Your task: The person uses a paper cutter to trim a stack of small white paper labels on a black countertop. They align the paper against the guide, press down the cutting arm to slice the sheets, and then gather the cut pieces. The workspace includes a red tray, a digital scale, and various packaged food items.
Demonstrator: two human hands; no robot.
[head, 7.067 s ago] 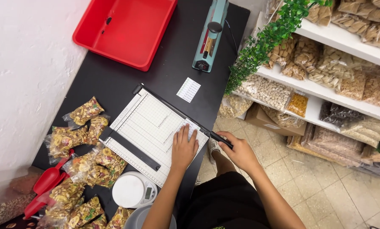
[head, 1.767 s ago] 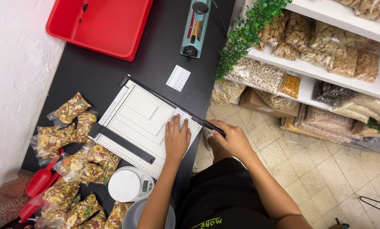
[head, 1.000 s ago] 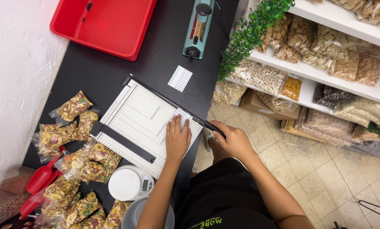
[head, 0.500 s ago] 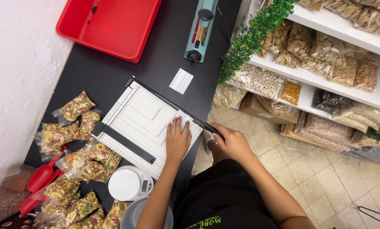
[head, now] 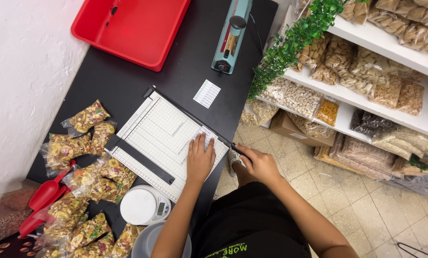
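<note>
We look straight down from a head-worn camera at our own two arms over a black table; nearest to us, at the bottom edge, sits a grey bowl, only partly in view, and just beyond it a round white kitchen scale; to the left of these lie many clear packets of mixed nuts and dried fruit, heaped loosely, with two red scoops at the table's left edge.

Our left hand lies flat, palm down, fingers spread slightly, pressing on the near right corner of a white paper cutter; the cutter sits at a slant in the middle of the table, its gridded board facing up, with a black ruler bar across its near left side; we cannot tell whether a sheet lies under the palm.

Our right hand is just to the right, off the table's edge, fingers curled closed around the black handle of the cutter's blade arm, which lies low along the board's right side.

Farther on, a small white label lies on the table just beyond the cutter; past it stands a teal heat sealer, and to its left a red tray.

On the right, white shelves hold bags of nuts and grains, with a green plastic vine hanging at their near end; below is a beige tiled floor.
</note>
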